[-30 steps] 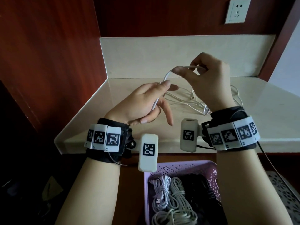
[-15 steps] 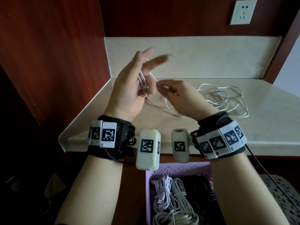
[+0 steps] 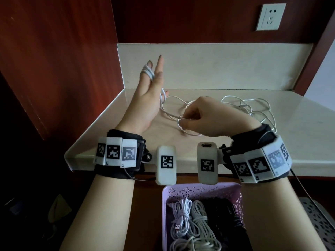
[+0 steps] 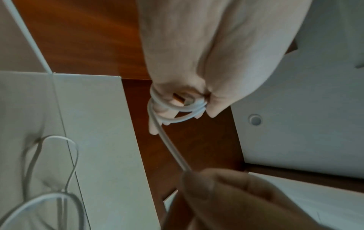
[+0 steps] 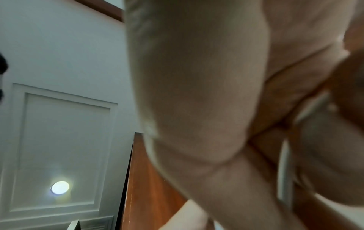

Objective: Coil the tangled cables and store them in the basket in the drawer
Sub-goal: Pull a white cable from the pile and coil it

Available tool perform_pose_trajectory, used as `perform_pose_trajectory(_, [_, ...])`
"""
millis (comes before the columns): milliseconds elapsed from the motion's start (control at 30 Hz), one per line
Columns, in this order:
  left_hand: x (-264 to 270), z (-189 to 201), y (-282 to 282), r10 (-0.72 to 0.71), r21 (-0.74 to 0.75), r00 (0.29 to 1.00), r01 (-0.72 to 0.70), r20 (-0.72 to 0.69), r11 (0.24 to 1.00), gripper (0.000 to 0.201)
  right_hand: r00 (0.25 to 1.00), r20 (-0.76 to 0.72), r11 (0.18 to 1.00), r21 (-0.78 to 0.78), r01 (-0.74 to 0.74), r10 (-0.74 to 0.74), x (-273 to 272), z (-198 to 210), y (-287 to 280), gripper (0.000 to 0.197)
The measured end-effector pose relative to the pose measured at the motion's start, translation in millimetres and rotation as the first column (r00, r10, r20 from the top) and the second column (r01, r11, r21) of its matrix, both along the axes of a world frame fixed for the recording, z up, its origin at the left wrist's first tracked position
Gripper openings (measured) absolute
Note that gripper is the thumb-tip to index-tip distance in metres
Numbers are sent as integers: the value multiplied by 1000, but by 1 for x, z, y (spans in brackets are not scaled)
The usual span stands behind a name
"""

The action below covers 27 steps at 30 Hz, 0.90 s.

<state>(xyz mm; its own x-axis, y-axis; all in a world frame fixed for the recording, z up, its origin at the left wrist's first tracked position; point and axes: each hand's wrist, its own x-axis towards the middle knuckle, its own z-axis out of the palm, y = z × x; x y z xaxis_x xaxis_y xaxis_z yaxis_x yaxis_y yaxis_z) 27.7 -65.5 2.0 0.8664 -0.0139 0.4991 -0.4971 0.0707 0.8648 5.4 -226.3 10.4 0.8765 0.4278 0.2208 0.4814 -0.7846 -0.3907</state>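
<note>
While your left hand (image 3: 145,98) stands raised with fingers straight, the white cable (image 3: 149,72) is looped in several turns round them. From there it runs down to your right hand (image 3: 204,117), which pinches it above the counter (image 3: 299,134); its loose tangle lies further right. Below, the lilac basket (image 3: 201,190) holds coiled cables.
</note>
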Motion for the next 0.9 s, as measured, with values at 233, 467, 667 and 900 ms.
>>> perform_pose_trajectory(233, [-6,-6,-7,-138,492,989,94,55,865,13,986,169,967,250,-54,12,-8,14,-12,10])
perform_pose_trajectory(467, [-25,1,-12,-146,568,983,184,-113,802,53,946,293,832,552,-49,-139,-2,16,-18,24])
perform_pose_trajectory(667, [-35,5,-16,-342,556,898,439,-276,705,68,911,360,818,573,-48,-199,5,11,-11,25])
perform_pose_trajectory(900, [-27,5,2,-481,349,850,527,-214,775,47,928,364,838,527,-137,-77,8,6,-11,39])
